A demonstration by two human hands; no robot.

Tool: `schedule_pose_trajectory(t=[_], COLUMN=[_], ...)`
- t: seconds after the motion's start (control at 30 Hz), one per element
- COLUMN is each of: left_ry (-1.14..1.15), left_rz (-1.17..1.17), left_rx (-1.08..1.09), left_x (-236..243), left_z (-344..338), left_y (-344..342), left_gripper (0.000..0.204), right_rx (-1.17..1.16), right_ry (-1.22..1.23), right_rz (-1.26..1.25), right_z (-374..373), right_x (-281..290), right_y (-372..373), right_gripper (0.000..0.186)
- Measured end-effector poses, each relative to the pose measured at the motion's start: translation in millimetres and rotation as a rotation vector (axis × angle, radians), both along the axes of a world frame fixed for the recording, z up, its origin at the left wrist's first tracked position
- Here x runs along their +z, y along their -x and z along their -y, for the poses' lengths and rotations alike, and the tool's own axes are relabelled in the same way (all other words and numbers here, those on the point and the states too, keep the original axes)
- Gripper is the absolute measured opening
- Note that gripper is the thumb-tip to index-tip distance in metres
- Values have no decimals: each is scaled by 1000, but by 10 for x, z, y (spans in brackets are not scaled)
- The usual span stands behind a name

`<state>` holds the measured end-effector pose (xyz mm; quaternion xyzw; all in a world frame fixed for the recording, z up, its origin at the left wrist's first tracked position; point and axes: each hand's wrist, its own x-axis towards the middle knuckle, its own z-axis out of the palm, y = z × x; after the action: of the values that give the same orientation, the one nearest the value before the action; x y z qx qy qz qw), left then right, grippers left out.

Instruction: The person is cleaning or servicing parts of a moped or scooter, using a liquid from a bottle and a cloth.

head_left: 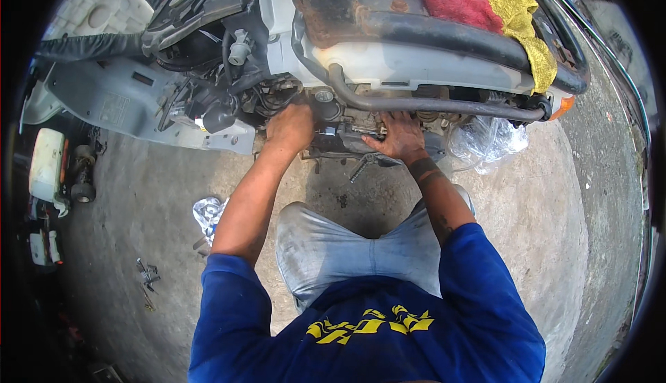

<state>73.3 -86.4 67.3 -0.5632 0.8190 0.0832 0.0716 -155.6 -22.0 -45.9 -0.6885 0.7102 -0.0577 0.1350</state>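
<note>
Machinery [354, 141]: grimy grey-black metal, long axis left-right, between both hands
Left hand [292, 128]: curled; fingertips hidden, cannot tell its hold
Right hand [400, 136]: spread, touching machinery

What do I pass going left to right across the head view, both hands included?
White housing, loose metal pieces, crumpled white-and-blue cloth, left hand, right hand, clear plastic bag, orange lens.
</note>
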Motion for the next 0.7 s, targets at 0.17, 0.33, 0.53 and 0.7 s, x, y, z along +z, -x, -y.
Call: schedule_pose_trajectory(t=[0.17, 0.33, 0.53, 0.7], left_ry=[14, -10, 67, 70], left_rz=[-67, -59, -138, -132], left_rx=[84, 42, 72, 121], left_x=[-213, -57, -244, -381], left_z=[45, -207, -205, -105], left_y=[-3, 18, 37, 31], left_gripper=[23, 22, 20, 23], right_rx=[7, 23, 4, 4], right_ry=[-32, -4, 125, 233], right_rz=[26, -19, 22, 7], right_z=[40, 46, 13, 7], right_x=[-50, -76, -116, -205], right_y=[-71, -35, 2, -69], right_gripper=[95, 93, 87, 82])
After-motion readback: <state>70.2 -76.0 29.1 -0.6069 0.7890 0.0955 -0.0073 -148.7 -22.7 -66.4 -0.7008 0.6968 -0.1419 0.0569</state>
